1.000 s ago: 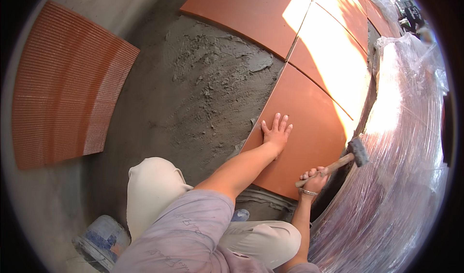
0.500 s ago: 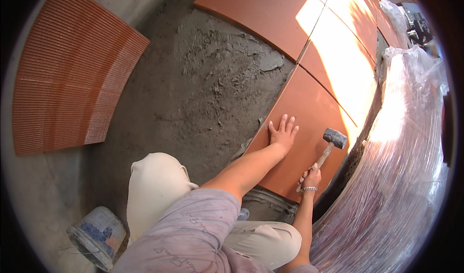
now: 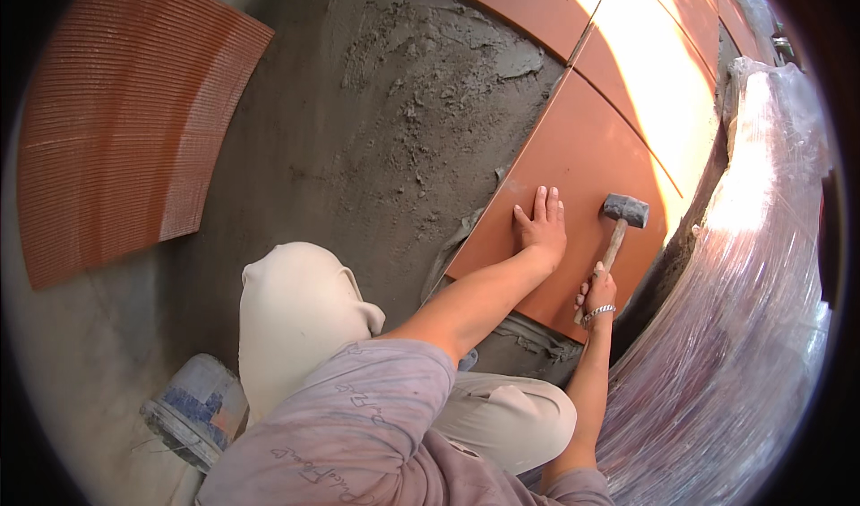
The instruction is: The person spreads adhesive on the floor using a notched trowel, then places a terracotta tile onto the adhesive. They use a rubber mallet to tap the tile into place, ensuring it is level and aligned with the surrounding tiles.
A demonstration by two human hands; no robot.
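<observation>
My left hand (image 3: 543,228) rests flat with spread fingers on a large terracotta floor tile (image 3: 560,139), near its left edge. My right hand (image 3: 595,293) grips the wooden handle of a rubber mallet (image 3: 625,210); its grey head is over the same tile, right of my left hand. Other laid tiles (image 3: 502,0) join this one at the top and right, partly in bright sunlight. Rough grey mortar (image 3: 403,121) covers the ground left of the tiles and shows under the near edge.
A ribbed terracotta tile (image 3: 134,130), ribs up, lies on the left. A grey bucket (image 3: 195,407) stands by my left knee. A tall plastic-wrapped stack (image 3: 717,345) runs along the right, beside a dark gap. My bent knees are at the bottom.
The mallet head has moved from beyond the tile's right edge inward and up over the tile. Both hands appear farther up in the picture; my left hand is still spread on the tile.
</observation>
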